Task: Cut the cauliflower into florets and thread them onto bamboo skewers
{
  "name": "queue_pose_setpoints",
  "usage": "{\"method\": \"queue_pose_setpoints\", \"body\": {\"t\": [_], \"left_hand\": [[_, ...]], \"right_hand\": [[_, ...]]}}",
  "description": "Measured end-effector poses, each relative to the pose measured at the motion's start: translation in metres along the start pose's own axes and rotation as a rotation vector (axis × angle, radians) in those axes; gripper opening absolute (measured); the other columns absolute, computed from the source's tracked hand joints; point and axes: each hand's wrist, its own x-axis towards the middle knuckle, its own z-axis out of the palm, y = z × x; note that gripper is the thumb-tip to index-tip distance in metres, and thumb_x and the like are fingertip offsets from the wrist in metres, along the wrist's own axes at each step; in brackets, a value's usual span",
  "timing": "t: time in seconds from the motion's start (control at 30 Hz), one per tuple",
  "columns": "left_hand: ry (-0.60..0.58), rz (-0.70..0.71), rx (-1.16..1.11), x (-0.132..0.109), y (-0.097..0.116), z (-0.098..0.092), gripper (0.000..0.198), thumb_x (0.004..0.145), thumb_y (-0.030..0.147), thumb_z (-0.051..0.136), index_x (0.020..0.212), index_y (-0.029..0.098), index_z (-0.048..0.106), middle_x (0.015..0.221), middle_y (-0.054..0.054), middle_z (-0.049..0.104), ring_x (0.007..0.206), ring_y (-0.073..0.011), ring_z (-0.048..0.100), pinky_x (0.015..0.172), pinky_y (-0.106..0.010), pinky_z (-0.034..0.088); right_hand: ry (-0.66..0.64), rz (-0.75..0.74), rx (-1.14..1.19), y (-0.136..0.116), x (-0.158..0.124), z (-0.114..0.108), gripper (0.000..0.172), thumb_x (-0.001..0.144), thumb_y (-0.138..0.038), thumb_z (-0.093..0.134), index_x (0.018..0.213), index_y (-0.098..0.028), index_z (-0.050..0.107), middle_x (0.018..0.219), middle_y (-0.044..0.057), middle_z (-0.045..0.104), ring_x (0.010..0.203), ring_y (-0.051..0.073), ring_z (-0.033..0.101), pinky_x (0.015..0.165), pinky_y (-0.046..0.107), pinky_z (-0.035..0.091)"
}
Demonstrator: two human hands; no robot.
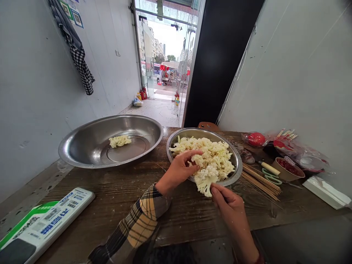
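A round metal bowl (238, 172) full of cauliflower florets (220, 150) stands at the middle of the table. My left hand (180, 168) reaches over its left side, with thumb and fingers apart around florets near the front. My right hand (228, 205) is at the bowl's front edge, thumb and finger pinched on the stem end of a flat cauliflower piece (205, 179). To the left, a larger oval metal basin (82, 146) holds one clump of cauliflower (120, 141). Thin wooden skewers (260, 181) lie just right of the bowl.
Green-handled scissors (271, 176), a tub of red contents (288, 170), a white box (327, 192) and plastic-wrapped items (299, 152) are at the right. A white and green package (52, 220) lies front left.
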Motion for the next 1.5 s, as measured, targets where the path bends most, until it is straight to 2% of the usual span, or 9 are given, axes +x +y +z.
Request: {"method": "queue_pose_setpoints", "body": {"t": [0.17,0.23,0.37,0.43,0.63,0.83,1.0,1.17,1.5], "left_hand": [[0.033,-0.081,-0.289,0.002,-0.005,0.001,0.019,0.071,0.024,0.069,0.086,0.015,0.062,0.07,0.0,0.062,0.06,-0.0089,0.053,0.055,-0.02,0.042],[0.081,-0.109,-0.422,0.003,-0.008,0.0,0.019,0.072,0.027,0.069,0.082,0.014,0.06,0.065,0.0,0.062,0.057,-0.0089,0.055,0.055,-0.021,0.045],[0.147,-0.134,-0.568,0.003,-0.006,-0.002,0.041,0.07,0.024,0.072,0.107,0.016,0.057,0.066,0.001,0.064,0.06,-0.0108,0.062,0.062,-0.024,0.051],[0.147,-0.141,-0.587,0.002,-0.004,-0.001,0.045,0.071,0.024,0.071,0.112,0.016,0.056,0.068,0.0,0.066,0.062,-0.0112,0.064,0.065,-0.024,0.052],[0.14,-0.166,-0.626,0.0,-0.001,0.002,0.029,0.071,0.026,0.072,0.092,0.015,0.055,0.07,-0.003,0.068,0.062,-0.0129,0.065,0.063,-0.026,0.054],[0.07,-0.187,-0.52,-0.002,0.0,0.002,0.03,0.074,0.029,0.069,0.099,0.016,0.058,0.069,-0.003,0.068,0.064,-0.015,0.066,0.063,-0.027,0.053],[0.094,-0.175,-0.537,-0.003,0.003,0.002,0.019,0.075,0.029,0.067,0.084,0.016,0.055,0.067,-0.002,0.066,0.061,-0.0126,0.063,0.061,-0.025,0.05],[0.112,-0.164,-0.544,-0.003,0.003,0.003,0.02,0.076,0.029,0.066,0.082,0.016,0.053,0.067,-0.002,0.065,0.06,-0.0121,0.062,0.06,-0.025,0.049],[0.103,-0.163,-0.518,-0.002,0.002,0.003,0.021,0.074,0.031,0.068,0.08,0.016,0.055,0.066,-0.002,0.065,0.059,-0.0112,0.06,0.059,-0.023,0.047]], "right_hand": [[0.01,-0.018,-0.023,0.001,-0.001,0.001,0.037,0.07,-0.046,0.069,0.088,-0.014,0.075,0.045,-0.004,0.047,0.041,0.007,0.036,0.039,0.019,0.028],[0.012,-0.027,-0.037,0.003,-0.002,0.001,0.037,0.071,-0.046,0.069,0.088,-0.014,0.075,0.045,-0.003,0.047,0.041,0.007,0.036,0.038,0.019,0.028],[-0.01,-0.046,-0.073,0.007,-0.004,0.001,0.036,0.072,-0.045,0.068,0.089,-0.014,0.076,0.048,-0.002,0.05,0.044,0.008,0.039,0.041,0.021,0.033],[-0.024,-0.059,-0.102,0.008,-0.005,0.002,0.035,0.073,-0.045,0.067,0.09,-0.015,0.076,0.05,-0.002,0.051,0.045,0.009,0.041,0.043,0.021,0.035],[-0.021,-0.082,-0.133,0.007,-0.003,0.006,0.034,0.073,-0.045,0.067,0.089,-0.016,0.076,0.05,-0.002,0.052,0.045,0.01,0.042,0.042,0.021,0.035],[0.008,-0.062,-0.112,0.003,-0.001,0.006,0.036,0.07,-0.046,0.069,0.087,-0.015,0.076,0.05,-0.001,0.053,0.044,0.01,0.042,0.042,0.022,0.035],[-0.002,-0.087,-0.109,0.005,-0.001,0.006,0.034,0.072,-0.045,0.068,0.086,-0.016,0.077,0.05,-0.001,0.053,0.045,0.01,0.043,0.044,0.022,0.037],[-0.013,-0.091,-0.108,0.005,-0.003,0.008,0.035,0.072,-0.045,0.067,0.089,-0.016,0.077,0.049,-0.002,0.051,0.044,0.01,0.041,0.042,0.022,0.034],[-0.013,-0.096,-0.109,0.01,0.0,0.009,0.033,0.075,-0.044,0.066,0.09,-0.017,0.076,0.053,-0.002,0.052,0.048,0.01,0.043,0.047,0.022,0.036]]}}
